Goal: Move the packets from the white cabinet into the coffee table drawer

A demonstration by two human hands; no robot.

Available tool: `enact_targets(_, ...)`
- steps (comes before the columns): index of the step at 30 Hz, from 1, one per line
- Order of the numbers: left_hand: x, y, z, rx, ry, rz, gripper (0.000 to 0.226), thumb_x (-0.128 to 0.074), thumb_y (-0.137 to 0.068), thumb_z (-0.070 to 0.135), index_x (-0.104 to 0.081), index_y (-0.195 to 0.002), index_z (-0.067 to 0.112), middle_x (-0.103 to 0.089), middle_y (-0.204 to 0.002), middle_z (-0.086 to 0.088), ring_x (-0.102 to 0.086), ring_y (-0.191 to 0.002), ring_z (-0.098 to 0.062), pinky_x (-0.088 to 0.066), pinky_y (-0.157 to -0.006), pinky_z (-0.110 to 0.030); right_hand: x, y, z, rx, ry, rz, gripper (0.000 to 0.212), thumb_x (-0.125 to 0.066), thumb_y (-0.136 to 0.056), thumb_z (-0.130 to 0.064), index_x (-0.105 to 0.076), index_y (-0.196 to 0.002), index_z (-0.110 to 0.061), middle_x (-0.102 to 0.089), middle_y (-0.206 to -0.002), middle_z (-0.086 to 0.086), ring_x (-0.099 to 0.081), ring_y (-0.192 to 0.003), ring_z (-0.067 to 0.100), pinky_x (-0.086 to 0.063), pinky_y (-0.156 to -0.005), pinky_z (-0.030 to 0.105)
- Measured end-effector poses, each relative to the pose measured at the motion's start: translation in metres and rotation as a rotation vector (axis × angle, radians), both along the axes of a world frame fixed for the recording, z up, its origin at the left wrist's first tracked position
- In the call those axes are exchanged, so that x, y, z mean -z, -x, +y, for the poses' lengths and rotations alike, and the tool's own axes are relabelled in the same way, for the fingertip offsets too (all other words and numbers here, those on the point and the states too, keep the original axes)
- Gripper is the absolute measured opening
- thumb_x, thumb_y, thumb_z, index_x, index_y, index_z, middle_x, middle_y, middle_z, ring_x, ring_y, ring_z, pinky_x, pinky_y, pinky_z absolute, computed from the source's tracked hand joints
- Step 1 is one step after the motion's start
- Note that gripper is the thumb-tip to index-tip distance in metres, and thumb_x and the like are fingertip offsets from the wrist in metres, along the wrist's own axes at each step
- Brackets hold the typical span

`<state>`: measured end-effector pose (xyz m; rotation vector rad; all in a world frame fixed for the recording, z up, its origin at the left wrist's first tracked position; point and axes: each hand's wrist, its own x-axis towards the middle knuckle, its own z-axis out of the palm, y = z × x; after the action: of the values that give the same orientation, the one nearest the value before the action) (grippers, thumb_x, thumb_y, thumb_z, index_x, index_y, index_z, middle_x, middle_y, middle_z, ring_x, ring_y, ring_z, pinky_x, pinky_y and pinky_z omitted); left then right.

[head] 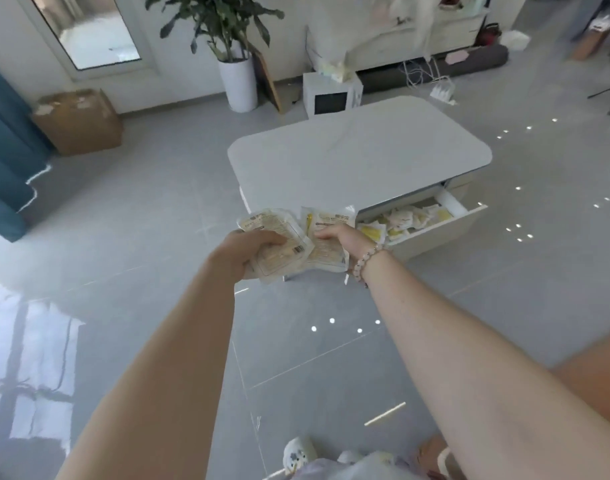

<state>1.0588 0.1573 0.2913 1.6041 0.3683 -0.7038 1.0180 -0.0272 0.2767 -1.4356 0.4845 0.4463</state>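
Observation:
Both my hands are stretched out in front of me, each gripping pale yellow-and-white packets. My left hand (251, 252) holds a packet stack (279, 249) with a barcode facing up. My right hand (348, 239), with a bead bracelet on the wrist, holds more packets (327, 233) right beside the first stack. Just beyond stands the white coffee table (359, 154). Its drawer (435, 228) is pulled open on the right side and holds several similar packets (407, 218). My hands are left of the drawer and nearer to me, above the grey floor.
A cardboard box (78, 121) sits at the left by a blue curtain (5, 157). A potted plant in a tall white pot (239, 83), a small white microwave-like box (331, 98) and a white low cabinet (417, 39) with cables stand behind the table.

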Motion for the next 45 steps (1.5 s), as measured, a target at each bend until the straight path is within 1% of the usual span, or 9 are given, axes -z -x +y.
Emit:
enact_targets(6, 0.011, -0.024, -0.060, 0.168, -0.004, 0.007, 0.043, -0.079, -0.070, 0.012, -0.064, -0.110, 0.007, -0.071, -0.103, -0.010, -0.068, -0.087, -0.025, -0.056, -0.070, -0.033, 0.017, 0.005, -0.050, 0.175, 0.014, 0.036, 0.021, -0.062, -0.081, -0.025, -0.070, -0.092, -0.010, -0.071, -0.091, 0.003, -0.067, -0.081, 0.018, -0.050, -0.088, 0.033)
enact_targets(9, 0.014, -0.033, -0.094, 0.245, 0.008, 0.004, 0.040, -0.077, -0.072, 0.010, -0.065, -0.110, 0.006, -0.070, -0.099, -0.010, -0.067, -0.080, -0.023, -0.054, -0.065, -0.030, 0.020, 0.004, -0.078, 0.239, -0.053, 0.034, 0.014, -0.054, -0.089, -0.017, -0.067, -0.088, -0.011, -0.067, -0.079, 0.002, -0.065, -0.063, 0.010, -0.052, -0.061, 0.020)
enact_targets(11, 0.018, -0.041, -0.114, 0.276, 0.007, 0.011, 0.039, -0.077, -0.073, 0.010, -0.065, -0.110, 0.006, -0.070, -0.101, -0.011, -0.067, -0.084, -0.025, -0.055, -0.072, -0.033, 0.025, 0.000, -0.096, 0.324, -0.079, 0.053, 0.014, -0.056, -0.089, -0.016, -0.068, -0.094, -0.010, -0.067, -0.080, 0.002, -0.064, -0.061, 0.011, -0.050, -0.054, 0.019)
enact_targets(14, 0.022, -0.056, -0.143, 0.298, 0.011, 0.026, 0.041, -0.077, -0.072, 0.009, -0.066, -0.111, 0.005, -0.070, -0.105, -0.013, -0.067, -0.092, -0.028, -0.055, -0.084, -0.038, 0.034, -0.012, -0.123, 0.410, -0.098, 0.061, 0.032, -0.064, -0.081, -0.017, -0.068, -0.111, -0.006, -0.069, -0.096, 0.008, -0.066, -0.073, 0.018, -0.051, -0.061, 0.024)
enact_targets(21, 0.018, -0.092, -0.237, 0.337, 0.011, 0.021, 0.032, -0.075, -0.074, 0.004, -0.066, -0.105, 0.005, -0.070, -0.094, -0.012, -0.067, -0.077, -0.025, -0.055, -0.064, -0.031, 0.039, -0.044, -0.210, 0.474, -0.088, 0.083, 0.041, -0.071, -0.070, -0.023, -0.070, -0.107, -0.008, -0.071, -0.106, 0.009, -0.068, -0.084, 0.022, -0.053, -0.070, 0.029)
enact_targets(29, 0.027, -0.123, -0.334, 0.366, -0.024, 0.037, 0.035, -0.077, -0.071, 0.006, -0.068, -0.105, 0.008, -0.071, -0.104, -0.014, -0.068, -0.097, -0.031, -0.054, -0.088, -0.045, 0.053, -0.074, -0.305, 0.504, -0.121, 0.106, 0.051, -0.075, -0.054, -0.027, -0.072, -0.103, -0.013, -0.073, -0.103, 0.005, -0.070, -0.092, 0.021, -0.055, -0.087, 0.036)
enact_targets(34, 0.032, -0.136, -0.376, 0.373, -0.037, 0.066, 0.033, -0.076, -0.073, 0.006, -0.067, -0.105, 0.008, -0.071, -0.102, -0.012, -0.069, -0.086, -0.027, -0.057, -0.069, -0.035, 0.061, -0.088, -0.346, 0.542, -0.146, 0.132, 0.066, -0.080, -0.040, -0.031, -0.072, -0.103, -0.014, -0.073, -0.102, 0.004, -0.071, -0.091, 0.022, -0.054, -0.090, 0.041)
enact_targets(38, 0.035, -0.149, -0.403, 0.398, -0.053, 0.090, 0.031, -0.075, -0.075, 0.006, -0.066, -0.104, 0.008, -0.071, -0.099, -0.011, -0.069, -0.081, -0.025, -0.056, -0.053, -0.028, 0.065, -0.096, -0.369, 0.578, -0.178, 0.140, 0.053, -0.078, -0.055, -0.025, -0.069, -0.105, -0.012, -0.073, -0.100, 0.004, -0.071, -0.089, 0.021, -0.056, -0.085, 0.035)
enact_targets(45, 0.050, -0.179, -0.466, 0.462, -0.052, 0.108, 0.020, -0.073, -0.076, 0.002, -0.066, -0.092, 0.010, -0.071, -0.099, -0.011, -0.068, -0.086, -0.026, -0.056, -0.072, -0.035, 0.086, -0.119, -0.424, 0.627, -0.193, 0.172, 0.063, -0.080, -0.044, -0.028, -0.070, -0.104, -0.012, -0.074, -0.098, 0.007, -0.071, -0.091, 0.026, -0.054, -0.089, 0.046)
